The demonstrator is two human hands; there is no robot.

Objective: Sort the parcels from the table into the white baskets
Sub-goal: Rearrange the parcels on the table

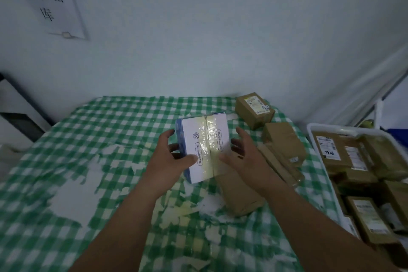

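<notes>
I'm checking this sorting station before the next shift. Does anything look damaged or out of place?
The green checked table cover is worn: its pattern has peeled off in ragged white and yellowish patches across the middle. The parcels look intact, including the white box gripped by the left hand.

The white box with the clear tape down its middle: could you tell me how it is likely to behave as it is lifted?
The white box keeps flat faces and square edges in the left hand, so it is probably stiff. One hand grips it, which suggests it is fairly light. The glossy tape may be slippery; the right hand hovers open beside it.
</notes>
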